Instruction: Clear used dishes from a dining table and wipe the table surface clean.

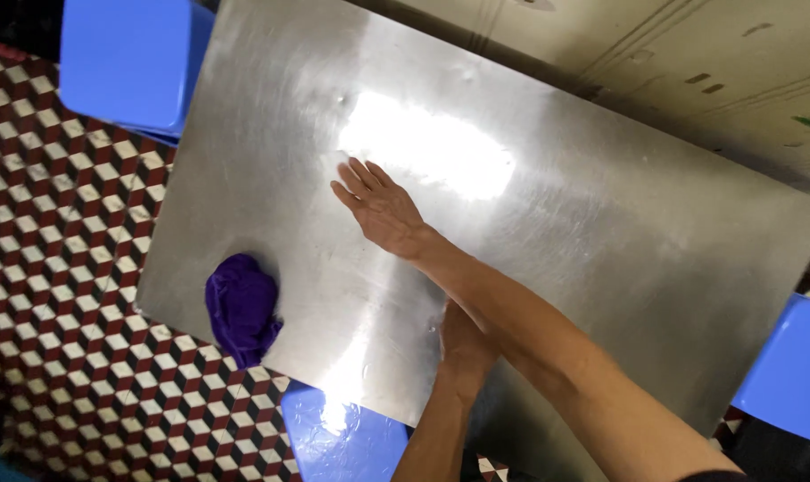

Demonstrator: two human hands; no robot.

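Altogether two hands (pixel 380 207) (pixel 463 344), one cloth (pixel 241 308).

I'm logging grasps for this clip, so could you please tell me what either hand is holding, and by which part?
Nothing is held. The right hand lies flat and open on the steel table; the left hand rests on it too, partly hidden. The purple cloth lies untouched.

Likely a simple eatery: a bare steel table (pixel 601 232) stands on a red, black and white tiled floor (pixel 57 268), blue plastic stools (pixel 128 58) at its edges.
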